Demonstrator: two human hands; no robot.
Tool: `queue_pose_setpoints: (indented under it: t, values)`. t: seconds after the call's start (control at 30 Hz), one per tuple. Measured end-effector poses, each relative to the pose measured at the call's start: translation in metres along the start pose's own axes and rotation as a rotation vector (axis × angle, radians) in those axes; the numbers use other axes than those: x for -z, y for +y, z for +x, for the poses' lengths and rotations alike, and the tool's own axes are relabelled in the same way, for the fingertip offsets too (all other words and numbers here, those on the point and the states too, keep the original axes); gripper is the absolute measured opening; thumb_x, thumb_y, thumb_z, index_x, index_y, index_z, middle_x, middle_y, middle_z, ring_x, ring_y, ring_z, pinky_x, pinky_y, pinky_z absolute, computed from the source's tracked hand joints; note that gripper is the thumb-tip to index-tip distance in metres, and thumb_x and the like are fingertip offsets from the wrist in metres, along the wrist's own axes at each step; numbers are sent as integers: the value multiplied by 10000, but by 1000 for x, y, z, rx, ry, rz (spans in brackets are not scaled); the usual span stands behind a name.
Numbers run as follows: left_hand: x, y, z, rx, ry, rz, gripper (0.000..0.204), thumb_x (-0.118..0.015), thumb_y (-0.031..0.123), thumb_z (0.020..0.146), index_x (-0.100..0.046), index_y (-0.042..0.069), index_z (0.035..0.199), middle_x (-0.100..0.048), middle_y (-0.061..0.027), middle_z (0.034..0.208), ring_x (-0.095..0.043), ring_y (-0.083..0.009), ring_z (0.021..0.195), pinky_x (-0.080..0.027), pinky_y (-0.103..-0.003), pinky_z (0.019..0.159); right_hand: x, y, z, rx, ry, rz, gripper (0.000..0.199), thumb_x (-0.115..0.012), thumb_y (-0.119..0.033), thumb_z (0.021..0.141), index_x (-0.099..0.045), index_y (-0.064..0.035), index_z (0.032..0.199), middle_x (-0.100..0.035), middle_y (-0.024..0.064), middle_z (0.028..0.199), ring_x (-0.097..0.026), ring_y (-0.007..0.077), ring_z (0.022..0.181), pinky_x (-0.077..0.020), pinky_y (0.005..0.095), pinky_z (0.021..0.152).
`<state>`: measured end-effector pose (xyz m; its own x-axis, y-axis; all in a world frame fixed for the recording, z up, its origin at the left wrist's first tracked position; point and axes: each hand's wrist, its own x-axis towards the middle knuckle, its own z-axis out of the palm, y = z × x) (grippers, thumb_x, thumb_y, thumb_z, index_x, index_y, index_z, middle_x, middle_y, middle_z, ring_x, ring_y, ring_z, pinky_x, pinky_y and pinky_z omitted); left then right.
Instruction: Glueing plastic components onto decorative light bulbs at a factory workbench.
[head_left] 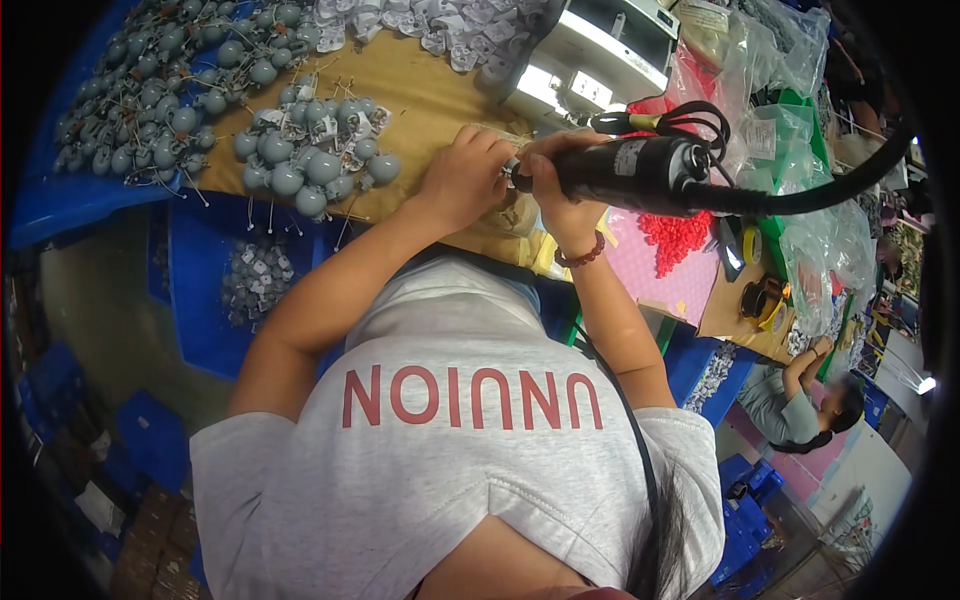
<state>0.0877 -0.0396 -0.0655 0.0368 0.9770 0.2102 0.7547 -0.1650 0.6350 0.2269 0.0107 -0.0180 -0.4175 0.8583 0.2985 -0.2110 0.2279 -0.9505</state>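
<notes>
At the far left, blue crates point(152, 435) stand on a greyish floor point(105, 275). Next, a blue tray point(90, 212) carries a heap of grey balls point(150, 115) with thin white wires, and a blue bin point(205, 320) below the surface's edge holds more small parts. A smaller cluster of grey balls point(312, 168) sits on the brown-covered surface point(385, 78), with white plastic parts point(455, 38) piled along its far side. The person's left hand point(463, 182) bends its fingers in at the tip of a black handheld tool point(630, 170); whether they are clamped on anything, one cannot tell. The right hand point(558, 195) has its fingers clamped around the tool, which lies crosswise above the surface. Beyond it stands a white-and-black device point(620, 45). Rightward, red pieces point(672, 240) lie on a pink sheet point(648, 275), near clear plastic bags point(828, 255). At far right, a co-worker point(790, 412) sits by the surface.
</notes>
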Motion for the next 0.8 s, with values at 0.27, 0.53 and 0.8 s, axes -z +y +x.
queue_pose_setpoints:
  t: [0.27, 0.53, 0.8]
  values:
    - [-3, 0, -1, 15, 5, -7, 323, -699, 96, 709, -577, 88, 1008, -572, -86, 1035, -543, -308, 1075, -527, -421, 823, -2, 7, -1, 119, 23, -130, 335, -646, 77, 812, -481, -17, 1088, -646, 88, 815, -619, 152, 711, -520, 287, 674]
    - [-3, 2, -3, 19, 21, -19, 344, -693, 102, 720, -583, 88, 1046, -568, -93, 1068, -532, -318, 1096, -516, -430, 849, -4, -17, 9, 7, 30, -128, 215, -696, 45, 778, -575, -14, 945, -647, 50, 794, -616, 122, 691, -510, 253, 643]
    - [1, 11, -5, 78, 12, -66, 404, -737, 122, 749, -601, 38, 1120, -578, -114, 1115, -521, -343, 1084, -443, -418, 930, 31, -21, 32, -125, 363, 126, 264, -689, -22, 823, -558, 9, 1049, -624, 62, 833, -641, 167, 725, -521, 299, 680]
